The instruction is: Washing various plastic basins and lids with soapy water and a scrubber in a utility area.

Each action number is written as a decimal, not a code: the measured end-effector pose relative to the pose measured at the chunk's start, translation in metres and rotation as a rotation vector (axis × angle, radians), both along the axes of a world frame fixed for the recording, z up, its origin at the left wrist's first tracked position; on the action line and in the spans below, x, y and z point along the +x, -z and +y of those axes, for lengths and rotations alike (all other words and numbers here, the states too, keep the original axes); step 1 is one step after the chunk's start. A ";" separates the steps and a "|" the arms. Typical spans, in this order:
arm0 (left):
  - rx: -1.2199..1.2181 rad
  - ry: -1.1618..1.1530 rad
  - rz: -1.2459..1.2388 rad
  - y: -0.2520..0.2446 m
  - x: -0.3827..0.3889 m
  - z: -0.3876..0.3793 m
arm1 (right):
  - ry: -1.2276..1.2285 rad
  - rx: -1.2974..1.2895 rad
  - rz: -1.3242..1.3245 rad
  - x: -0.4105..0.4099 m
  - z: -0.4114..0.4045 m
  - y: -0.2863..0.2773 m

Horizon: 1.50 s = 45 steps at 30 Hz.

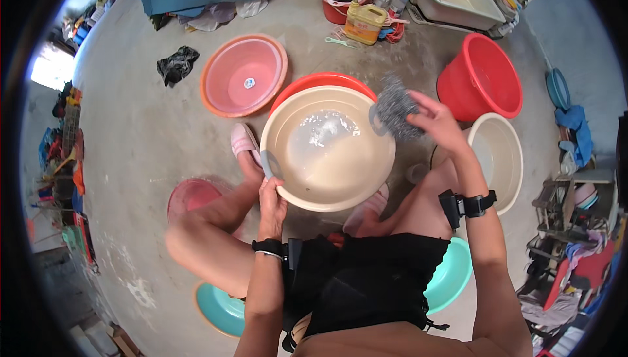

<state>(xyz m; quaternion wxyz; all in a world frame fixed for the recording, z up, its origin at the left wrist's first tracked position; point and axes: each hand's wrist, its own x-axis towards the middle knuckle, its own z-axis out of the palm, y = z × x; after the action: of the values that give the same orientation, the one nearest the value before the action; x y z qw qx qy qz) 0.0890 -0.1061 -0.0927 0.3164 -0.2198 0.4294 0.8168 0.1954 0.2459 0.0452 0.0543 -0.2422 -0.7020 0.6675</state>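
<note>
My left hand (pixel 273 200) grips the near left rim of a cream plastic basin (pixel 321 202), which is tilted and holds shallow, cloudy water (pixel 324 143). Beyond the basin's right rim, my right hand (pixel 438 120) holds a grey scouring pad (pixel 396 109), blurred and raised in the air. Behind the cream basin, partly hidden by it, shows the rim of a red basin (pixel 324 79). Grey patches mark the cream rim at its left and right.
A pink basin (pixel 223 48) lies at the far left, near a black plastic bag (pixel 177 65). To the right stand a red bucket (pixel 456 80) and a cream bucket (pixel 510 180). A yellow detergent jug (pixel 364 23) is farther back. Teal basins (pixel 449 273) flank my seat.
</note>
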 end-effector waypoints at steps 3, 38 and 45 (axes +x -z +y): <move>-0.050 -0.016 0.044 -0.004 -0.001 -0.010 | -0.361 0.388 -0.084 -0.023 -0.040 0.004; -0.122 0.109 -0.006 0.003 0.005 -0.050 | -1.000 1.308 -0.394 -0.109 -0.168 0.162; -0.156 0.124 -0.010 0.013 0.006 -0.055 | -1.124 1.170 -0.164 -0.091 -0.240 0.165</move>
<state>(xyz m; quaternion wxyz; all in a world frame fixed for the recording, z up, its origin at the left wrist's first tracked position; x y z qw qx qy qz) 0.0949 -0.1610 -0.1057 0.3502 -0.2208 0.5028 0.7588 0.1044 0.0059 -0.1198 -0.2228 0.1656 -0.9554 0.1003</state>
